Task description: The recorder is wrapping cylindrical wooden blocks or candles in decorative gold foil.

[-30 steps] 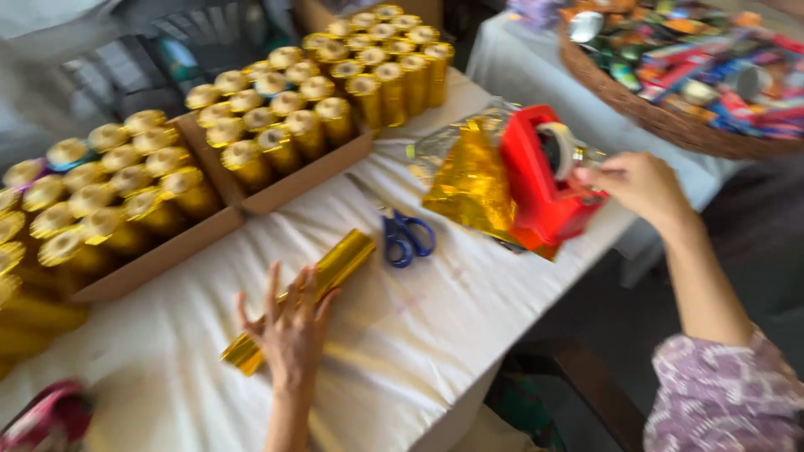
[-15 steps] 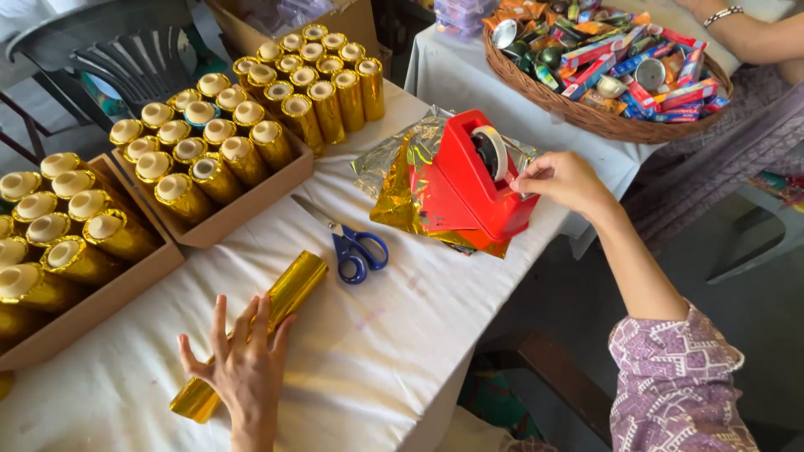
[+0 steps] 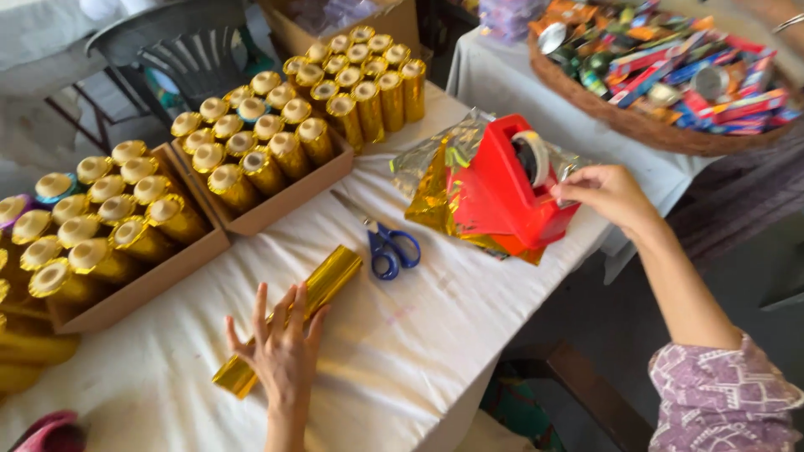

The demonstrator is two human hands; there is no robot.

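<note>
My left hand (image 3: 283,356) lies flat, fingers spread, on a gold foil-wrapped tube (image 3: 289,318) on the white-clothed worktop (image 3: 435,335). My right hand (image 3: 607,197) pinches tape at the red tape dispenser (image 3: 502,192), which sits on crumpled gold foil (image 3: 435,197). Blue scissors (image 3: 385,247) lie between. Cardboard boxes of gold rolls (image 3: 260,155) line the far edge; a wicker basket (image 3: 653,125) stands on a neighbouring table.
</note>
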